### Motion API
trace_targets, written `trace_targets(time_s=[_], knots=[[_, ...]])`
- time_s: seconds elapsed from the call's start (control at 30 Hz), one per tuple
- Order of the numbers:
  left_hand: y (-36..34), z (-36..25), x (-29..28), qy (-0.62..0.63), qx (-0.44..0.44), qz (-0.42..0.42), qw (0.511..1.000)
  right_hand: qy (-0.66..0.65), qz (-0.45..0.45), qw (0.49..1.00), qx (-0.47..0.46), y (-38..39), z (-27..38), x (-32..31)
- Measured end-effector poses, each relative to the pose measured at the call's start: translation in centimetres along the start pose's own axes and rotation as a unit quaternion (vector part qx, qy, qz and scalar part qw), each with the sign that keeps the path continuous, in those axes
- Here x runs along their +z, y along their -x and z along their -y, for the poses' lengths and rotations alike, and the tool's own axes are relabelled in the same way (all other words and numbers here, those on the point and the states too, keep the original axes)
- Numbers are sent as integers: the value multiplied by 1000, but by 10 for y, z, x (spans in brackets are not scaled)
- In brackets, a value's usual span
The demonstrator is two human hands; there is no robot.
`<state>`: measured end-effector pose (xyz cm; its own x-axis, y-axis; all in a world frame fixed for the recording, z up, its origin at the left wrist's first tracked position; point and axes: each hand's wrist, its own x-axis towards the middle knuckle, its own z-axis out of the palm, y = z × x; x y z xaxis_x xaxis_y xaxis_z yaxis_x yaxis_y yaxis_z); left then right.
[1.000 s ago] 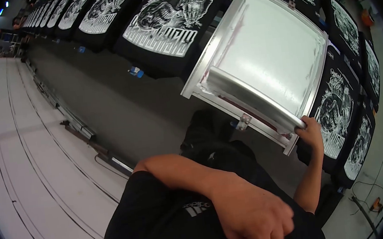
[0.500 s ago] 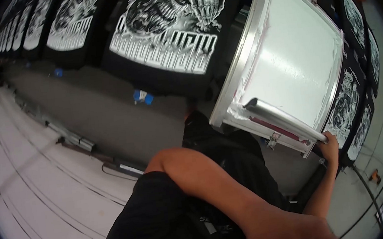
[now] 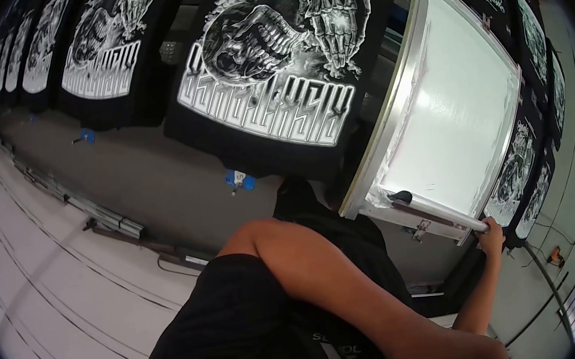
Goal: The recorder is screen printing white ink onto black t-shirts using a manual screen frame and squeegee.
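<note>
The right hand [image 3: 492, 236] is gripping the right end of a squeegee [image 3: 445, 213] lying along the screen frame's [image 3: 394, 94] near edge. It is looking stiff, likely ink-slick, surest at its ends. The left hand's [image 3: 477, 353] grip is escaping view.

We see a silvery metal-framed screen [image 3: 458, 105] right of centre, standing slantwise in view, its pale sheet glossy and smeared whitish along the borders. Along its lower edge we find a grey bar [image 3: 447, 214], dark-ended at upper left, sloping down rightward.
</note>
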<state>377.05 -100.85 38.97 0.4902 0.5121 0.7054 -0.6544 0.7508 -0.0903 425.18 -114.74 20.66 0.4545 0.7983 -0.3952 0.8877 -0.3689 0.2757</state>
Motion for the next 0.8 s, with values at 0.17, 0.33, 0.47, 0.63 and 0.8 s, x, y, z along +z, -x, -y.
trace_targets(time_s=[0.17,0.33,0.47,0.63,0.8], knots=[[-13,39,5,-34,18,6,999,-27,29,999,-17,-9,-3,-2],[-10,99,1,-105,24,40,993,-56,21,998,-36,-9,-19,4],[-4,142,-14,-106,-48,-30,993,-53,-21,992,-110,0,-6,0],[-27,241,-20,-189,-58,43,979,-88,-49,977,-187,5,-16,-3],[-54,319,-26,-197,-127,91,968,-124,-49,964,-230,2,-33,4]])
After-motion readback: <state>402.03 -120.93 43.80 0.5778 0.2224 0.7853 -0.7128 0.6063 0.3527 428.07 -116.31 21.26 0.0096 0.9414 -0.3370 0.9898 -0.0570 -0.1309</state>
